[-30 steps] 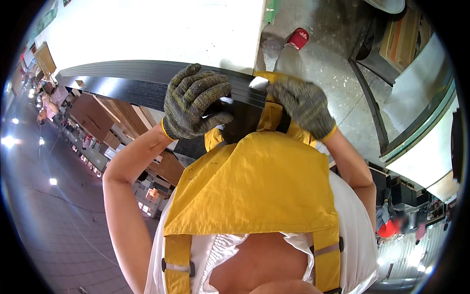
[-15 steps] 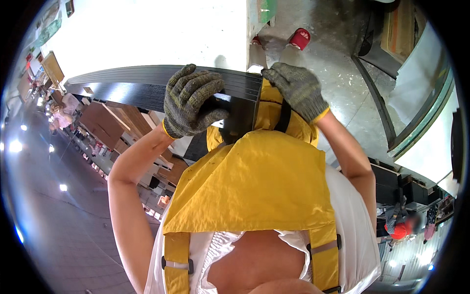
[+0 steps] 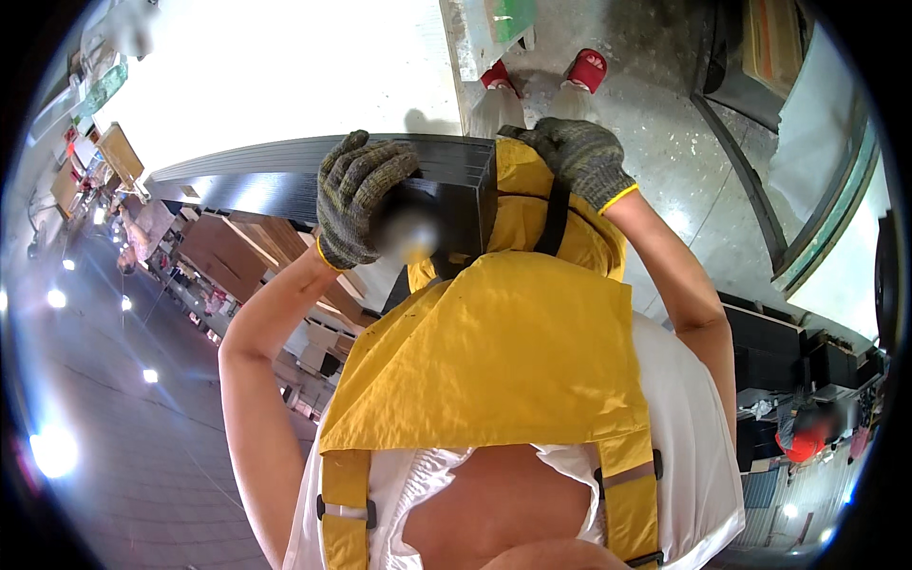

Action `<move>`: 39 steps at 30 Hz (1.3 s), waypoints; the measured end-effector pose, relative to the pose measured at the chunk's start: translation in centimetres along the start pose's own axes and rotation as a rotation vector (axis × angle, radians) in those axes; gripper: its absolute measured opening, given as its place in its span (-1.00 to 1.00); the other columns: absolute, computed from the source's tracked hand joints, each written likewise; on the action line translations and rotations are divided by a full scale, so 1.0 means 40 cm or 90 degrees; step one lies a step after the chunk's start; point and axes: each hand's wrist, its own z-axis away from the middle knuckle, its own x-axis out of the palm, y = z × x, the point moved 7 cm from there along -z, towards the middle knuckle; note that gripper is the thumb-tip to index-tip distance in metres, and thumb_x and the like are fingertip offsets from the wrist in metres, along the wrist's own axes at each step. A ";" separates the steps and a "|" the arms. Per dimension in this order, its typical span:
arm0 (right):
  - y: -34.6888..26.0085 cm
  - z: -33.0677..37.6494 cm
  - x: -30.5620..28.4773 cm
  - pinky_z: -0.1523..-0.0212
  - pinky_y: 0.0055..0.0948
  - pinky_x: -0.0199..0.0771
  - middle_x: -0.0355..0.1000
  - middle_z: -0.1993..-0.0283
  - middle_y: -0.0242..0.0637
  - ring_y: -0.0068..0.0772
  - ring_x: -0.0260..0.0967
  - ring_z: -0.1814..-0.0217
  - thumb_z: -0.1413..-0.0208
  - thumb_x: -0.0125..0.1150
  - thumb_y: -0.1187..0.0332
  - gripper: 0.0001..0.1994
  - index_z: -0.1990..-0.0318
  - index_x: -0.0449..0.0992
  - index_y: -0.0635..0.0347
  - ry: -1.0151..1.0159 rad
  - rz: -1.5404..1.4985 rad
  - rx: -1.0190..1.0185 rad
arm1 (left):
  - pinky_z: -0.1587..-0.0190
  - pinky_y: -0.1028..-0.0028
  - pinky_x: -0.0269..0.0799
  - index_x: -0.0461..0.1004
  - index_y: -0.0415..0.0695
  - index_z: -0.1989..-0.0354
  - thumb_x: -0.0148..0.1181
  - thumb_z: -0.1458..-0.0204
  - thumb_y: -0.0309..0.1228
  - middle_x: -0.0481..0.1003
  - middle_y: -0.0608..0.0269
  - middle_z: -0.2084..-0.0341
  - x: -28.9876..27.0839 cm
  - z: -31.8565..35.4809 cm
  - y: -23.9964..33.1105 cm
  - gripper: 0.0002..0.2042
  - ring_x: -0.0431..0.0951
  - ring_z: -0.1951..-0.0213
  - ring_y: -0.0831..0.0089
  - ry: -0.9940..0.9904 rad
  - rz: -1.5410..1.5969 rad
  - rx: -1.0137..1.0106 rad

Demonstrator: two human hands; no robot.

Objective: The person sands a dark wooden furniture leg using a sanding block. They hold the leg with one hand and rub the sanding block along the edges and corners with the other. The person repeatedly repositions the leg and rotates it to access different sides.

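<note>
A stack of long black boards (image 3: 256, 186) runs along the near edge of a white tabletop (image 3: 294, 66), its squared end close in front of my yellow apron (image 3: 494, 351). My left hand (image 3: 361, 201), in a dark grey knit glove, is curled over the stack a little short of that end; its thumb side is blurred. My right hand (image 3: 581, 160), gloved the same way, sits beyond the end, bent fingertips at the stack's far right corner. The undersides of the fingers on both hands are hidden.
Below the stack stand brown wooden panels (image 3: 214, 255). A pair of red slippers (image 3: 587, 71) is on the grey floor past the table's right edge. Pale sheets (image 3: 822, 180) lean on the right. A person in red (image 3: 803, 442) is at far right, another person (image 3: 141, 236) at far left.
The stack's end appears slightly further left and more turned toward me. My right hand has shifted slightly, its fingers more bent at the corner. My left hand stays on the boards.
</note>
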 end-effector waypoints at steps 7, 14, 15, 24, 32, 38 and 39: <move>-0.199 0.162 -0.115 0.30 -0.31 0.49 0.51 0.16 -0.30 -0.22 0.49 0.28 -0.06 0.12 0.29 -0.74 0.09 0.57 0.01 0.339 -0.067 -0.307 | -0.16 0.06 0.26 0.46 -0.16 0.05 0.28 0.10 0.08 0.55 0.13 0.16 0.002 0.010 -0.002 -0.41 0.52 0.06 0.13 -0.010 -0.002 -0.004; -0.167 0.150 -0.010 0.29 -0.28 0.47 0.54 0.24 -0.29 -0.21 0.48 0.32 -0.03 0.15 0.34 -0.83 0.24 0.63 -0.01 0.417 -0.260 -0.195 | -0.16 0.05 0.26 0.46 -0.18 0.05 0.29 0.13 0.09 0.55 0.11 0.16 0.004 0.005 -0.001 -0.39 0.53 0.07 0.11 -0.005 -0.012 -0.003; -0.163 0.152 -0.006 0.29 -0.27 0.47 0.54 0.24 -0.30 -0.21 0.48 0.32 -0.03 0.14 0.34 -0.84 0.26 0.63 -0.01 0.447 -0.243 -0.195 | -0.15 0.05 0.26 0.46 -0.18 0.05 0.29 0.13 0.09 0.55 0.11 0.16 0.007 0.007 0.001 -0.39 0.53 0.07 0.11 -0.003 -0.011 -0.007; 0.053 0.025 0.159 0.34 -0.33 0.45 0.50 0.28 -0.23 -0.19 0.45 0.31 0.01 0.19 0.46 -0.86 0.25 0.54 0.10 0.279 -0.449 0.131 | -0.16 0.07 0.26 0.46 -0.20 0.04 0.26 0.10 0.09 0.55 0.09 0.17 -0.002 -0.005 0.007 -0.39 0.53 0.08 0.10 0.008 -0.018 0.014; -0.143 0.111 0.050 0.28 -0.38 0.49 0.51 0.22 -0.33 -0.27 0.48 0.30 -0.05 0.07 0.44 -0.80 0.22 0.59 -0.02 0.473 -0.185 -0.165 | -0.17 0.08 0.24 0.45 -0.19 0.02 0.23 0.07 0.10 0.55 0.12 0.19 0.010 0.010 0.001 -0.39 0.51 0.07 0.11 -0.014 -0.019 0.008; 0.009 0.004 0.191 0.16 -0.37 0.44 0.48 0.26 -0.21 -0.17 0.45 0.25 -0.08 0.04 0.45 -0.80 0.17 0.55 0.09 0.243 -0.206 -0.027 | -0.16 0.08 0.25 0.45 -0.21 0.02 0.23 0.05 0.09 0.55 0.12 0.19 0.004 0.010 0.002 -0.39 0.52 0.07 0.12 -0.010 -0.015 0.017; 0.032 0.010 0.205 0.16 -0.37 0.44 0.48 0.26 -0.20 -0.17 0.45 0.24 -0.08 0.05 0.43 -0.81 0.17 0.55 0.10 0.258 -0.313 -0.002 | -0.16 0.08 0.25 0.45 -0.21 0.02 0.23 0.05 0.09 0.55 0.12 0.19 0.005 0.013 -0.003 -0.39 0.52 0.07 0.12 -0.002 -0.014 0.021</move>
